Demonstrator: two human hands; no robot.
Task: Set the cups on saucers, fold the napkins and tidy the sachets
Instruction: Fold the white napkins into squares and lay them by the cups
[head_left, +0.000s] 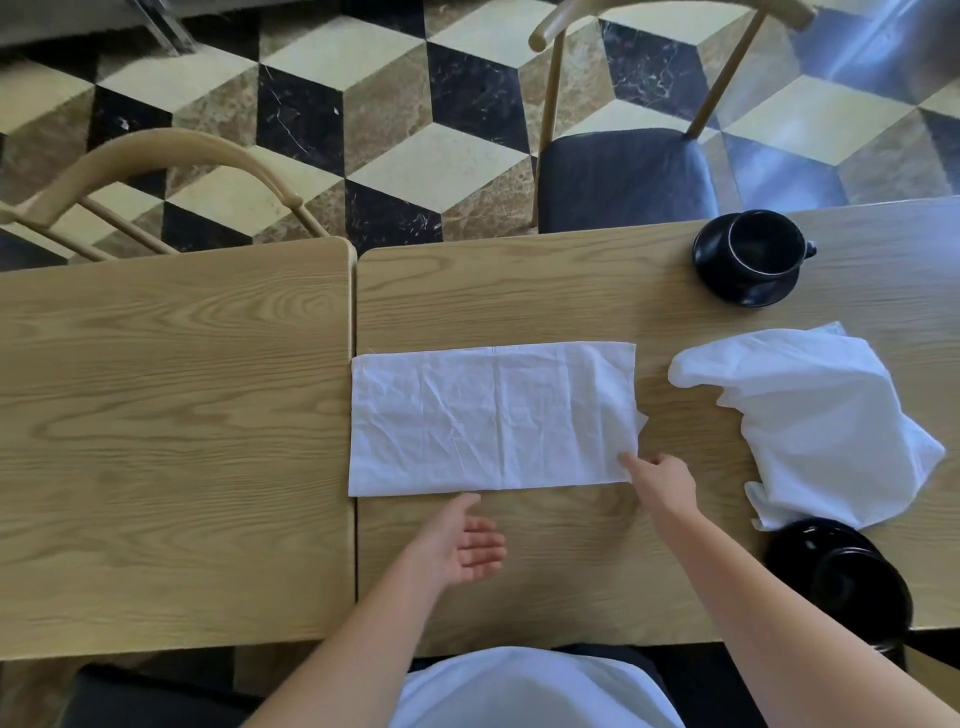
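A white napkin (491, 415), folded into a long rectangle, is lying flat on the right-hand counter (571, 571), its left short edge sitting right along the seam where a second counter (171, 441) is butting against it. The right grip (662, 480) is reaching to the napkin's near right corner, index finger stretched out and touching the cloth there while the other fingers are curling loosely; whether it is actually pinching the corner cannot be told. The left grip (462, 540) is hovering palm up just beside the napkin's near long edge, fingers relaxed and spread, holding nothing, its thumb tip nearly at the cloth.

A second white napkin (815, 421) is lying crumpled toward the counter's right edge, apart from the folded one. Near the far edge a black cup (763, 247) is standing upright on a black saucer (748, 291). At the near right corner another black cup (852, 577) is sitting on a black saucer (789, 540), the crumpled napkin's near tip just touching that saucer's rim.

Two wooden chairs, one (156, 171) behind the left counter and one with a dark seat (623, 176), are standing on the patterned tile floor (415, 130).
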